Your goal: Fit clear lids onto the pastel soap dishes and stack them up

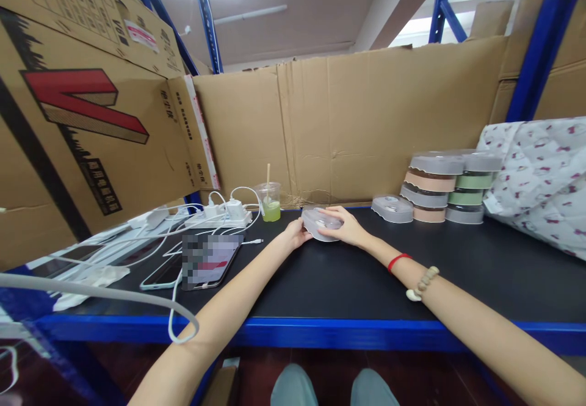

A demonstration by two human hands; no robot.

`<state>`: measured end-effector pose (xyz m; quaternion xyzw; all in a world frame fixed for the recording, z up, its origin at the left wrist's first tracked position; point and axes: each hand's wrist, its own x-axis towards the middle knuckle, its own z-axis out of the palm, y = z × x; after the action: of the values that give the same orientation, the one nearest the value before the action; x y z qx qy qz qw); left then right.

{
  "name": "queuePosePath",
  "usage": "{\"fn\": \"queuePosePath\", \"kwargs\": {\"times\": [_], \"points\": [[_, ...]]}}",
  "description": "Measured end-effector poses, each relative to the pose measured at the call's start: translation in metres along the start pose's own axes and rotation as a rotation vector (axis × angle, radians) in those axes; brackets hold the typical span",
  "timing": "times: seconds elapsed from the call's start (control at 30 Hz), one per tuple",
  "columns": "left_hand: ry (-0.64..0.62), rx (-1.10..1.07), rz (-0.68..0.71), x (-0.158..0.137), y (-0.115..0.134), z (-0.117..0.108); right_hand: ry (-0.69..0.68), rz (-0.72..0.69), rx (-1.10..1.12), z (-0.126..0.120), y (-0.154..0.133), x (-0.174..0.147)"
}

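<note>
In the head view, a light grey, clear-topped plastic case (pixel 315 225) with a wavy rim is between my two hands above the black tabletop. My left hand (pixel 296 234) grips its left edge, with some fingers hidden behind or below it. From the right, my right hand (pixel 347 226) has its fingers curled over the top and side of the case. Off to the right lies a similar grey case (pixel 392 209) on the tabletop. Beside it, several more cases in grey, peach and green (pixel 430 180) are stacked in two columns.
A cup of green drink with a straw (pixel 271 209) stands behind my left hand. White cables, a power strip (pixel 220 217) and phones (pixel 213 262) cover the left side. Cardboard (pixel 357 131) walls the back; a patterned white cloth bag (pixel 544 180) sits at right.
</note>
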<state>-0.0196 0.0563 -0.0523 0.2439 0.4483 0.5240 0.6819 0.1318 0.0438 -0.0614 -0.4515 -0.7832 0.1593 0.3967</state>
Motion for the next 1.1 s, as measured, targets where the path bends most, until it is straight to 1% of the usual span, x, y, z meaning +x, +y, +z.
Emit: {"fn": "queuePosePath", "kwargs": {"times": [0.1,0.17,0.2,0.3,0.37,0.5,0.57,0.67,0.77,0.93,1.0,1.1], "points": [[0.000,0.031,0.004,-0.013,0.002,0.004,-0.064,0.012,-0.152,-0.003,-0.004,-0.004],[-0.022,0.092,-0.001,-0.021,0.004,0.007,-0.064,0.036,-0.224,-0.007,-0.008,-0.005],[-0.037,0.131,0.000,-0.025,0.005,0.008,-0.057,0.026,-0.257,-0.010,-0.009,-0.005],[-0.072,0.185,0.006,-0.031,0.005,0.010,0.009,-0.080,-0.378,-0.025,-0.006,-0.001],[-0.074,0.200,-0.009,-0.033,0.005,0.010,0.119,-0.110,-0.441,-0.039,0.003,0.002],[-0.056,0.212,-0.017,-0.035,0.004,0.012,0.375,0.002,-0.477,-0.068,0.035,0.001],[-0.055,0.214,-0.022,-0.036,0.004,0.012,0.443,0.073,-0.487,-0.079,0.049,-0.003],[-0.063,0.210,-0.029,-0.036,0.004,0.013,0.492,0.174,-0.532,-0.089,0.062,-0.007],[-0.065,0.213,-0.021,-0.035,0.004,0.012,0.542,0.252,-0.575,-0.091,0.069,-0.008],[-0.074,0.205,-0.020,-0.032,0.003,0.012,0.684,0.284,-0.609,-0.084,0.077,-0.004],[-0.065,0.223,-0.020,-0.031,0.004,0.012,0.733,0.303,-0.621,-0.082,0.078,-0.003],[-0.057,0.242,-0.014,-0.031,0.004,0.012,0.759,0.355,-0.638,-0.083,0.072,-0.004]]}}
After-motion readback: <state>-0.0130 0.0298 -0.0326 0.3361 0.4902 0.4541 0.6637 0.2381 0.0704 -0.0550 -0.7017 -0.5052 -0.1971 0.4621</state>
